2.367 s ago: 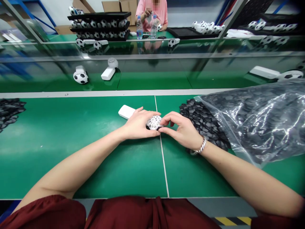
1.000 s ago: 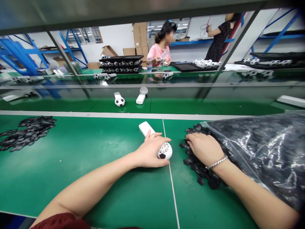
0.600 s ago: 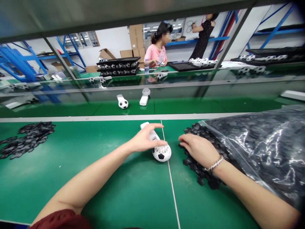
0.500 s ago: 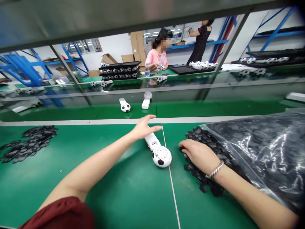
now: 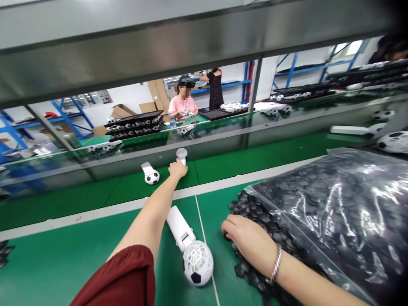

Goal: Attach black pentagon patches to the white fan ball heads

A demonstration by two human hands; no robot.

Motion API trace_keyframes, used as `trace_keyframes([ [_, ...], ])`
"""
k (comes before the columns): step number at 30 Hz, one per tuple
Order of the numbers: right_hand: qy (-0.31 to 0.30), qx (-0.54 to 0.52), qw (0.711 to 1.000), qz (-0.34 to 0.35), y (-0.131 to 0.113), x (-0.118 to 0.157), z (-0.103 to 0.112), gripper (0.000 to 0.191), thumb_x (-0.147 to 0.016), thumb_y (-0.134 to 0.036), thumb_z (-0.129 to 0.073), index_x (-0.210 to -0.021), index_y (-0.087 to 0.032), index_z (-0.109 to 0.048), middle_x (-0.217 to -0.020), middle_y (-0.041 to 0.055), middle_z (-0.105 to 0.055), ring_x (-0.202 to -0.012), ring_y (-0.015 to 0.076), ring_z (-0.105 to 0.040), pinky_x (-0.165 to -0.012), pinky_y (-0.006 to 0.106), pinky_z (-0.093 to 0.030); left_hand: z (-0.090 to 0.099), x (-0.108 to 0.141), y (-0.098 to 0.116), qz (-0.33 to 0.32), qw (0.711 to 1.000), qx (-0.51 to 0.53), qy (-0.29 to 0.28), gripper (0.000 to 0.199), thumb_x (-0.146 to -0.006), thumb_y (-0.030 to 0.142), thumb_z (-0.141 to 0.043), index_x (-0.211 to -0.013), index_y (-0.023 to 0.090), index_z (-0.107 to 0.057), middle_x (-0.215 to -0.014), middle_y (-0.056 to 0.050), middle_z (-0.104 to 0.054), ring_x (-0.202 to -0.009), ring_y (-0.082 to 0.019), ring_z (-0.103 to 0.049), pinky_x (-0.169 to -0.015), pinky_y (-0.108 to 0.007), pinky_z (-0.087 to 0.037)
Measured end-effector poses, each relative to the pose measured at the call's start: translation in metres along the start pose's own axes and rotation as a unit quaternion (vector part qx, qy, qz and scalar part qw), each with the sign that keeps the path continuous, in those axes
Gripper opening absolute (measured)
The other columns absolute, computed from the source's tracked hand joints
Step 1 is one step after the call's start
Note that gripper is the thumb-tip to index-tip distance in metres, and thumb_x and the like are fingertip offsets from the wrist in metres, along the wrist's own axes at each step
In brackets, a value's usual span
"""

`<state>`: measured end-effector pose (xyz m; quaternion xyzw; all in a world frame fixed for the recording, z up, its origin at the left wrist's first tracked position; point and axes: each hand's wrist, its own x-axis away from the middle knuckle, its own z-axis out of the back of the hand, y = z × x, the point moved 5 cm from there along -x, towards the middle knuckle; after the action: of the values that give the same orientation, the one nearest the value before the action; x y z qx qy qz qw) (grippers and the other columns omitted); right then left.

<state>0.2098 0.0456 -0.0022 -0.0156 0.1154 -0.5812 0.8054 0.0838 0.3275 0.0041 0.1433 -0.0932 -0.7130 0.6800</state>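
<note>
- Green tabletop (image 5: 47, 267) bears the near ball-headed device (image 5: 197, 268), left of the black pieces (image 5: 245, 265)
- My left hand (image 5: 177, 169) reaches the farther white device (image 5: 181, 153) beyond the pale edge; I cannot tell if its fingers close
- I'd best grasp the handle, sparing the openwork head
- My right hand (image 5: 253, 244) bunches its fingers together; whether they pinch a piece, I cannot tell

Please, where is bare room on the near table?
The widest bare patch of green table lies between the left arm and small black pile. A narrow strip separates the ball-shaped head from the right hand. Further right, black pieces and the bag crowd it.
</note>
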Motion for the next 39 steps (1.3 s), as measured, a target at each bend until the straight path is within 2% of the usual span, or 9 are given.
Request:
trace_keyframes([
  [4,-0.008,-0.028,1.0,0.008,0.002,-0.002,-0.001,0.019,-0.077,-0.003,-0.047,-0.077,-0.018,-0.059,-0.078,0.003,-0.059,-0.073,0.0149,-0.054,-0.065,0.024,-0.039,0.006,0.014,0.007,-0.054,0.999,-0.001,-0.002,0.046,-0.084,0.034,-0.05,-0.124,0.013,-0.04,-0.117,-0.013,-0.052,-0.105,-0.025,-0.052,-0.088,-0.044,-0.042],
  [8,-0.021,-0.077,0.997,-0.012,0.006,-0.001,-0.001,0.012,-0.081,-0.011,-0.049,-0.083,-0.016,-0.059,-0.08,0.0044,-0.06,-0.077,0.0162,-0.056,-0.07,0.026,-0.041,0.032,0.063,-0.015,-0.119,0.993,0.002,0.0,0.062,-0.082,0.034,-0.049,-0.134,0.011,-0.025,-0.128,-0.015,-0.046,-0.117,-0.028,-0.044,-0.097,-0.036,-0.034],
  [15,-0.027,-0.132,0.991,0.002,0.008,-0.006,-0.005,0.012,-0.079,-0.01,-0.05,-0.077,-0.017,-0.06,-0.079,0.0032,-0.061,-0.074,0.0142,-0.056,-0.07,0.025,-0.042,0.094,0.206,-0.108,-0.184,0.979,-0.065,0.054,0.063,-0.082,0.042,-0.04,-0.136,0.015,-0.021,-0.132,-0.013,-0.042,-0.114,-0.032,-0.044,-0.092,-0.044,-0.037],
  [21,-0.018,-0.223,0.973,0.051,-0.005,-0.003,0.019,0.006,-0.078,-0.018,-0.055,-0.075,-0.018,-0.06,-0.074,0.0005,-0.061,-0.069,0.0121,-0.055,-0.067,0.024,-0.043,0.088,0.269,-0.183,-0.111,0.985,-0.129,-0.004,0.058,-0.083,0.042,-0.038,-0.133,0.014,-0.028,-0.114,-0.015,-0.053,-0.1,-0.032,-0.049,-0.082,-0.046,-0.042],
  [23,-0.018,-0.257,0.962,0.091,-0.014,0.0,0.028,0.009,-0.08,-0.021,-0.053,-0.078,-0.019,-0.061,-0.077,0.0016,-0.061,-0.072,0.0129,-0.055,-0.069,0.025,-0.044,0.09,0.279,-0.177,-0.117,0.982,-0.144,0.026,0.053,-0.082,0.04,-0.041,-0.129,0.017,-0.035,-0.12,-0.015,-0.049,-0.108,-0.036,-0.042,-0.087,-0.052,-0.038],
  [26,-0.02,-0.282,0.949,0.141,-0.025,0.005,0.033,0.014,-0.083,-0.023,-0.049,-0.082,-0.02,-0.062,-0.082,0.0032,-0.062,-0.078,0.0139,-0.056,-0.073,0.027,-0.045,0.095,0.294,-0.135,-0.149,0.979,-0.095,0.096,0.051,-0.079,0.038,-0.049,-0.127,0.023,-0.039,-0.131,-0.013,-0.037,-0.12,-0.036,-0.03,-0.096,-0.055,-0.029],
  [29,-0.018,-0.291,0.942,0.167,-0.031,0.007,0.03,0.015,-0.083,-0.023,-0.049,-0.085,-0.02,-0.063,-0.085,0.0039,-0.062,-0.081,0.014,-0.057,-0.076,0.028,-0.045,0.072,0.302,-0.077,-0.212,0.974,0.078,-0.014,0.07,-0.073,0.047,-0.056,-0.133,0.025,-0.026,-0.132,-0.011,-0.033,-0.122,-0.03,-0.03,-0.096,-0.048,-0.035],
  [32,-0.001,-0.295,0.939,0.174,-0.032,0.007,0.026,0.013,-0.083,-0.022,-0.05,-0.085,-0.019,-0.063,-0.083,0.0038,-0.062,-0.079,0.0135,-0.057,-0.075,0.028,-0.046,0.039,0.298,-0.039,-0.2,0.961,0.157,-0.11,0.079,-0.063,0.051,-0.065,-0.129,0.023,-0.033,-0.136,-0.013,-0.026,-0.124,-0.034,-0.025,-0.097,-0.05,-0.032],
  [39,0.001,-0.325,0.933,0.152,-0.031,0.007,0.018,0.005,-0.079,-0.02,-0.057,-0.081,-0.017,-0.06,-0.078,0.0018,-0.062,-0.071,0.0114,-0.056,-0.069,0.025,-0.045,0.025,0.281,-0.026,-0.29,0.906,0.233,-0.2,0.068,-0.063,0.02,-0.062,-0.125,0.022,-0.034,-0.132,-0.006,-0.034,-0.123,-0.025,-0.032,-0.106,-0.041,-0.024],
])
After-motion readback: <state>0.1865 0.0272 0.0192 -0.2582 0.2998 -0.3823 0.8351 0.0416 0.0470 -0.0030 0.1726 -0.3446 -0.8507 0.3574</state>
